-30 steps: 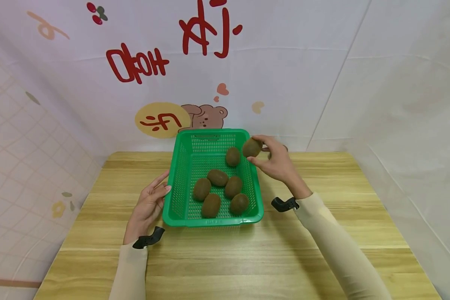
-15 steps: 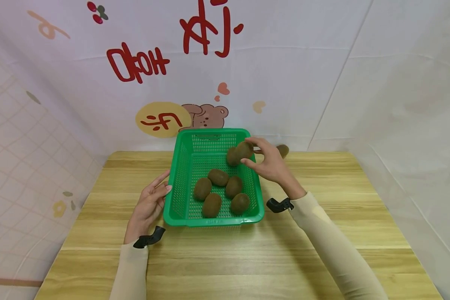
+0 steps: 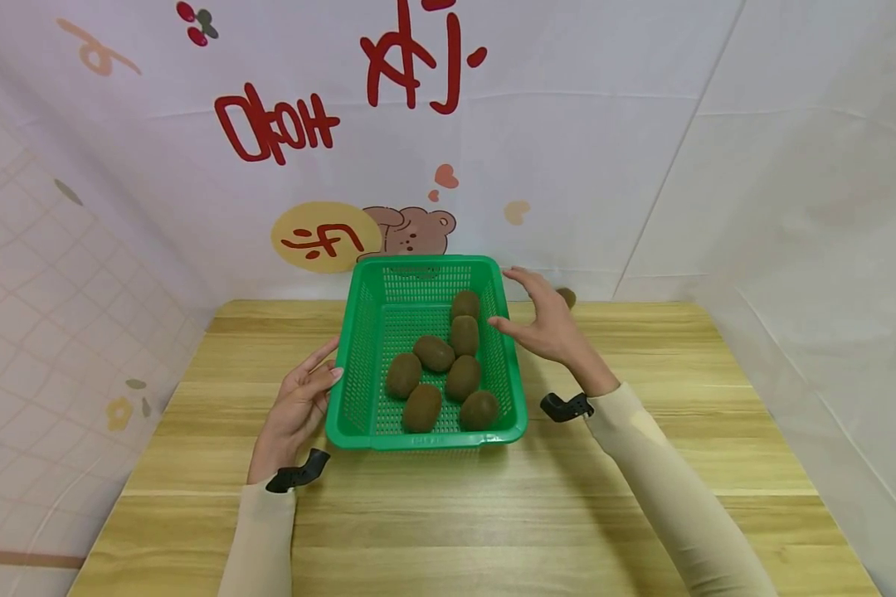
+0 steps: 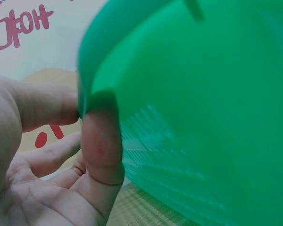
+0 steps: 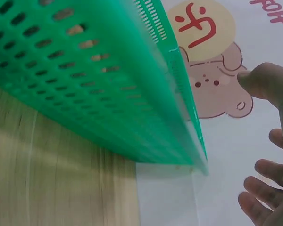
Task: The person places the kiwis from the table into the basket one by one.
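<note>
My left hand [image 3: 293, 408] grips the left side of a green plastic basket [image 3: 427, 444], which is tilted toward me. In the left wrist view its thumb and a finger [image 4: 101, 141] pinch the basket's rim. Several brown kiwis lie inside, mostly toward the right and near side; one kiwi [image 3: 465, 337] sits just below another kiwi [image 3: 465, 305] by the right wall. My right hand [image 3: 543, 322] is spread with nothing in it, its fingertips right at the basket's right rim. Behind that hand another kiwi [image 3: 567, 296] shows partly, the rest hidden.
The basket is over a wooden table [image 3: 388, 531]. A white cloth wall [image 3: 567, 182] with red lettering and a printed bear stands at the table's back edge, and side cloths [image 3: 814, 315] flank it.
My right hand carried a kiwi over the right rim, let it go inside the basket, and drew back to the right. The left hand's grip stayed the same.
</note>
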`<action>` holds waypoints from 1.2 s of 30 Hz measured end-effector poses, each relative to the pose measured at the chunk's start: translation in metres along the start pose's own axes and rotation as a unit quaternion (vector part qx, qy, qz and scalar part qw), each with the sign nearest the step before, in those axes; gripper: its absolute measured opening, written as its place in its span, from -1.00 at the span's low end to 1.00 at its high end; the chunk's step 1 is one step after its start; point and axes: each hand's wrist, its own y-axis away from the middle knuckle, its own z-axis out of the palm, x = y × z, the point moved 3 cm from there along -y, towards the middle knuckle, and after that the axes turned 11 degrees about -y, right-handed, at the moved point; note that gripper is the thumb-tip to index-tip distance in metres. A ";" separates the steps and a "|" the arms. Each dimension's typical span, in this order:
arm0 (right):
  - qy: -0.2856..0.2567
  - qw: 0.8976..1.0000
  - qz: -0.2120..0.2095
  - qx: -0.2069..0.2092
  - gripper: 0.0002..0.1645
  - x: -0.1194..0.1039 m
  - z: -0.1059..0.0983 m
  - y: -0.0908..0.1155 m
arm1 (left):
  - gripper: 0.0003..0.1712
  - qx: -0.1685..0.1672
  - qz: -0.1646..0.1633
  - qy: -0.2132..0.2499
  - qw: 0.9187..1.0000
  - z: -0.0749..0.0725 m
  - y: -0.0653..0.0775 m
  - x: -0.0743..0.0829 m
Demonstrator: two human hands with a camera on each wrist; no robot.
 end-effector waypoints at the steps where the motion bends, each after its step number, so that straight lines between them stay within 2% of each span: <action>1: 0.004 1.000 0.004 0.000 -0.02 0.002 -0.001 0.000 | -0.18 0.000 0.000 0.000 1.000 0.000 0.000 0.000; 14: 0.014 0.997 0.073 0.014 0.13 0.050 -0.011 0.003 | -0.18 0.000 0.004 -0.016 1.000 0.001 -0.001 0.001; 22: 0.018 0.992 0.123 0.027 0.15 0.075 -0.015 0.007 | -0.17 -0.008 0.008 -0.013 1.000 0.000 -0.001 -0.001; 30: 0.030 0.986 0.152 0.057 0.13 0.101 -0.023 0.009 | -0.22 -0.013 0.007 0.001 1.000 0.000 0.000 -0.001; 36: 0.036 0.981 0.182 0.062 0.13 0.121 -0.026 0.009 | -0.19 -0.015 0.008 0.005 1.000 0.001 0.000 0.000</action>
